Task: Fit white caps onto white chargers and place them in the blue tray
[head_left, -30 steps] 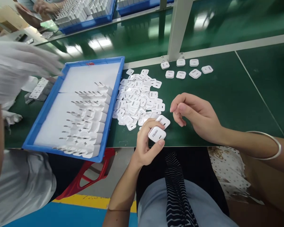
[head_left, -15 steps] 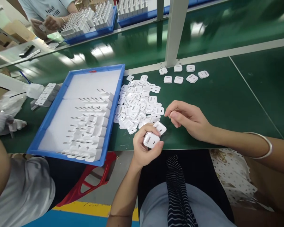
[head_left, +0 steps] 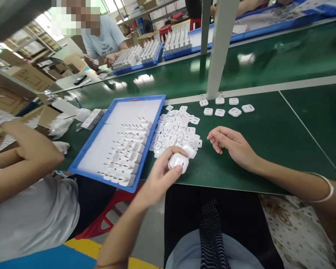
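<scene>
My left hand (head_left: 162, 170) is closed around a small stack of white charger face plates (head_left: 178, 163), square with rounded corners and a port slot. Another white plate (head_left: 189, 151) shows just behind its fingertips; I cannot tell if the hand touches it. Beyond lies a loose pile of the same plates (head_left: 172, 129) on the green table (head_left: 268, 142). To the right, my right hand (head_left: 233, 145) hovers over the table with fingers curled in and thumb against the index finger, nothing visible in it. Several plates (head_left: 220, 112) lie in two rows behind it.
A blue-rimmed tray (head_left: 85, 157) left of the pile holds rows of white plug housings (head_left: 128, 157), pins up. A person's arm (head_left: 25, 157) is at far left. A metal post (head_left: 220, 52) rises behind the plates. Across the bench, another person (head_left: 106, 41) sits by filled trays.
The camera view has tilted up and left, so the table sits lower and farther right. My left hand has turned the held plates slightly. My right hand keeps its curled pose.
</scene>
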Demonstrator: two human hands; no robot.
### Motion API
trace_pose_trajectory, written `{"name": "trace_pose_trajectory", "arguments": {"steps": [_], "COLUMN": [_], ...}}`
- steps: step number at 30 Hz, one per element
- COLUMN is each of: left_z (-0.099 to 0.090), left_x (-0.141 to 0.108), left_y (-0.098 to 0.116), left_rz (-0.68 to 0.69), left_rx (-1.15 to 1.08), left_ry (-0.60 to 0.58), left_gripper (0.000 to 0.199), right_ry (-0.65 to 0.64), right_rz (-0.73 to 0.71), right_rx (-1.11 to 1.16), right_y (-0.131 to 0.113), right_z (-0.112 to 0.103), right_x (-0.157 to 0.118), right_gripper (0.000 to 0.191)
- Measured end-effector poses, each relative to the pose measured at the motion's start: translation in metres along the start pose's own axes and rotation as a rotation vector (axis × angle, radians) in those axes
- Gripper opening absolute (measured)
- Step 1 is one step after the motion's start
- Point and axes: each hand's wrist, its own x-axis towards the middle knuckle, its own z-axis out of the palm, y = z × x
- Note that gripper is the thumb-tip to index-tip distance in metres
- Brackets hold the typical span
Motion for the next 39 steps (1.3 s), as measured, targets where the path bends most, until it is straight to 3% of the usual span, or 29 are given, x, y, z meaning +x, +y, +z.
{"name": "trace_pose_trajectory", "arguments": {"steps": [1, 5, 7, 8, 9, 11, 14, 20, 25, 30, 35, 39], "left_z": [-0.015, -0.084, -0.113, -0.124, -0.133, -0.144, -0.15, -0.154, -0.152, -0.136, -0.124, -0.12], "left_x": [0.01, 0.078, 0.117, 0.134, 0.147, 0.165, 0.171, 0.172, 0.18, 0.175, 0.128, 0.086], "left_y": [0.013, 0.044, 0.046, 0.045, 0.042, 0.034, 0.018, -0.006, -0.006, 0.01, 0.028, 0.045], "left_rz": [-0.015, -0.188, -0.428, -0.617, -0.696, -0.835, -0.995, -1.149, -1.149, -1.015, -0.749, -0.488], "left_rx": [0.1, 0.692, 1.022, 1.167, 1.222, 1.276, 1.265, 1.207, 1.224, 1.254, 1.287, 1.313], "left_ry": [-0.053, 0.088, 0.135, 0.075, 0.054, -0.007, -0.118, -0.219, -0.188, -0.083, 0.112, 0.34], "left_gripper": [0.032, 0.033, 0.031, 0.028, 0.026, 0.022, 0.027, 0.038, 0.038, 0.037, 0.049, 0.037], "right_ry": [-0.002, -0.006, -0.012, -0.014, -0.016, -0.026, -0.055, -0.086, -0.103, -0.115, -0.131, -0.13], "right_rz": [0.007, 0.001, -0.031, -0.045, -0.051, -0.048, -0.04, -0.061, -0.11, -0.155, -0.162, -0.179], "right_rx": [0.001, -0.049, -0.096, -0.11, -0.117, -0.118, -0.141, -0.245, -0.35, -0.431, -0.445, -0.438], "right_y": [0.001, 0.01, 0.013, 0.014, 0.014, 0.016, 0.02, 0.022, 0.016, 0.022, 0.026, 0.027], "right_z": [-0.002, -0.008, -0.009, -0.009, -0.009, -0.008, -0.008, -0.008, -0.007, -0.007, -0.006, -0.005], "right_x": [0.0, 0.002, 0.004, 0.005, 0.005, 0.006, 0.008, 0.009, 0.007, 0.009, 0.013, 0.015], "right_gripper": [0.031, 0.035, 0.036, 0.036, 0.036, 0.036, 0.035, 0.035, 0.03, 0.024, 0.019, 0.014]}}
